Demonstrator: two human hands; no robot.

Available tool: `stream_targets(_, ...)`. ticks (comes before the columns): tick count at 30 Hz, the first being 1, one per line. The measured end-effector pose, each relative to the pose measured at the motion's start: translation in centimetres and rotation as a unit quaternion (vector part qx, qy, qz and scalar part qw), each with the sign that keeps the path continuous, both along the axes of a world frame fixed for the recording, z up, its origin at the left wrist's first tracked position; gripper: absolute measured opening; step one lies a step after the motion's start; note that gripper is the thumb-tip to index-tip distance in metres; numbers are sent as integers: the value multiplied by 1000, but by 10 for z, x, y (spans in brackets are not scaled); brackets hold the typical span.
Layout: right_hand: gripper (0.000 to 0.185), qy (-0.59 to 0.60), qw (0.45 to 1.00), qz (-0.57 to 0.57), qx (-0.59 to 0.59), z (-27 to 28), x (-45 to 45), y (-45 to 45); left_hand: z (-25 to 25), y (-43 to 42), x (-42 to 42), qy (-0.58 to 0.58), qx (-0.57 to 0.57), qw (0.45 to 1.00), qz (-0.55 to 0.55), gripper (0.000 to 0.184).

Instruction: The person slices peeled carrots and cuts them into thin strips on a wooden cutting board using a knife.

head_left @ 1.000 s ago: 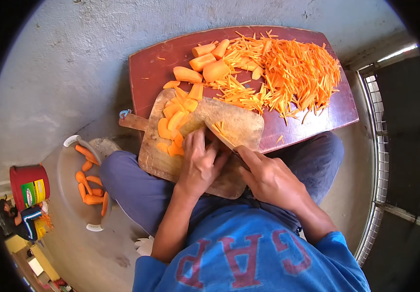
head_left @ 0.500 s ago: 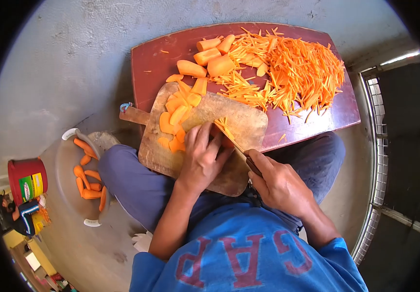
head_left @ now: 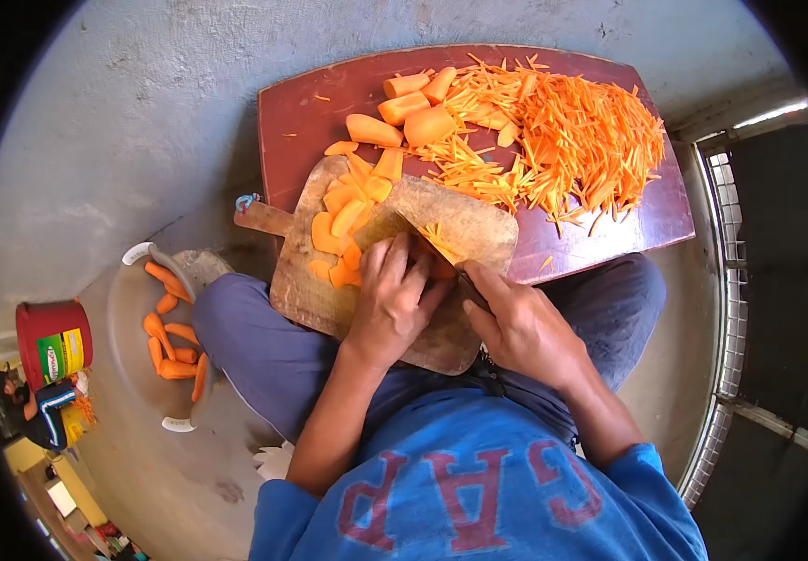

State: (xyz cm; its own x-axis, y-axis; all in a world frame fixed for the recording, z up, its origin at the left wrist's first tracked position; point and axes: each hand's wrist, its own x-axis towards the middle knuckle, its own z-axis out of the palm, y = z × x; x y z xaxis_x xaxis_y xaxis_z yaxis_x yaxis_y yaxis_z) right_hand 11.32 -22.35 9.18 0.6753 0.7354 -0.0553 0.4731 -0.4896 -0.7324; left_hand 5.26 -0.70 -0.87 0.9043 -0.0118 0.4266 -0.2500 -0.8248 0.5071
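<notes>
While loose carrot slices (head_left: pixel 346 221) are lying on the left part of the cutting board (head_left: pixel 486 224), the left hand (head_left: pixel 393 304), its fingers bent and bunched, is holding down carrot (head_left: pixel 441 269) mostly hidden beneath it, a hold that calls for fingertips tucked behind the knuckles. Just to its right, the knife (head_left: pixel 424 237) is slanting between the fingers and some thin strips (head_left: pixel 445 245), so small, even shifts should suit. Farther right, the right hand (head_left: pixel 524 327) is gripping the handle, fingers wrapped around it; a level stroke would likely give uniform strips.
</notes>
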Motion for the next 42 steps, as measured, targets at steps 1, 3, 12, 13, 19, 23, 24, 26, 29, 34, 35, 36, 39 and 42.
stream_targets(1, 45, -1, 1000, 1, -1, 3, 0, 0, 0, 0, 0, 2, -7, 1000, -1, 49)
stream_targets(3, 45, -1, 1000, 4, -2, 9, 0, -1, -2, -1, -1, 6, -24, 1000, 4, 48)
stream_targets(12, 49, 19, 1000, 10, 6, 5, -1, 3, 8, 1, -1, 14, 14, 999, 38, 45)
stream_targets(13, 50, 25, 1000, 8, 3, 5, -1, 0, 7, 1, -1, 9, 15, 999, 40, 46)
stream_targets(19, 53, 39, 999, -8, 32, -1, -3, -11, 0, -2, -2, -1, 21, 1000, 15, 48)
stream_targets(23, 52, 36, 999, -3, 35, 0, -1, -10, 4, -2, -2, 1, 13, 1000, 16, 46)
stream_targets(24, 52, 33, 999, -1, 20, 1, -2, -11, 4, -2, -2, 5, 12, 1000, 15, 46)
stream_targets(26, 52, 26, 1000, 6, -10, 7, -5, -10, 6, -2, -3, 11, 10, 1000, 12, 46)
stream_targets(29, 46, 20, 999, 8, -38, 33, -16, -9, 9, 0, -4, 18, 9, 1000, 5, 49)
stream_targets(34, 38, -32, 998, 40, -24, 6, -6, 3, 5, -1, -4, 16, 14, 1000, -6, 57)
stream_targets(35, 37, -50, 998, 48, 1, -5, -1, 9, 5, -1, -6, 31, 13, 999, -4, 57)
stream_targets(36, 39, -45, 998, 50, -10, -6, 2, 14, 5, -1, -7, 47, 14, 999, -3, 58)
stream_targets(39, 39, -44, 998, 32, -1, 7, -3, 7, 4, 1, -5, 39, 19, 999, -3, 56)
stream_targets(42, 40, 5, 999, 13, -40, 26, -18, -10, 4, 0, -4, 23, 9, 1000, -4, 53)
